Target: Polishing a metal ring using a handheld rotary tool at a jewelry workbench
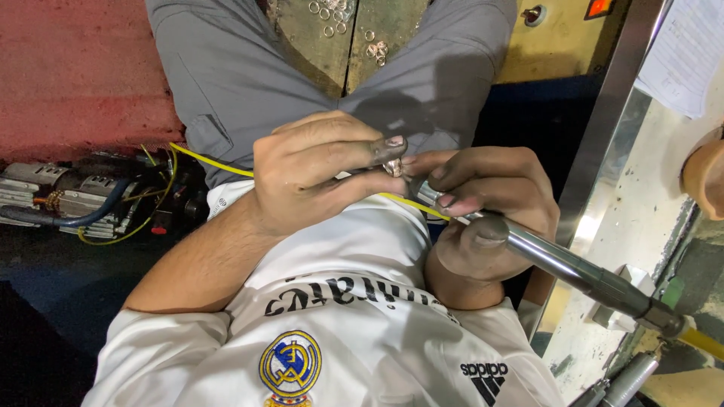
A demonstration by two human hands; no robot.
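**Two hands meet over a small metal piece at the tip of a steel tool**

Closest in, a white jersey (332, 332) with a round crest fills the bottom of the view, and both forearms rise out of it. The right hand (483, 211) is clenched round the metal hand tool (558, 264), a slim steel barrel that runs from the fist down and away to its outer side, where a yellow hose (701, 341) joins the far end. The thumb presses along the top of the barrel, the fingers curl under it near the tip.

Just beside it, knuckle to fingertip, the left hand (317, 173) is pinching a small metal piece (394, 166) between a grimy thumb and forefinger, right at the tool's nose. The piece is touching the tool's tip or very nearly so; the exact contact is too small to tell. A thin yellow wire (207, 160) runs beneath both hands, emerging on the outer side of the left hand and showing again under the right fingers.

Beyond the hands come grey trousers (226, 75), knees apart. Between them, further out, a worn metal plate (324, 53) carries a scatter of small metal rings (332, 19). Well off to the outer side of the left hand sits machinery with blue hoses (83, 203) on the dark floor. Past the right hand, a steel post (611, 113) stands upright, with a sheet of paper (686, 53) pinned beyond it.
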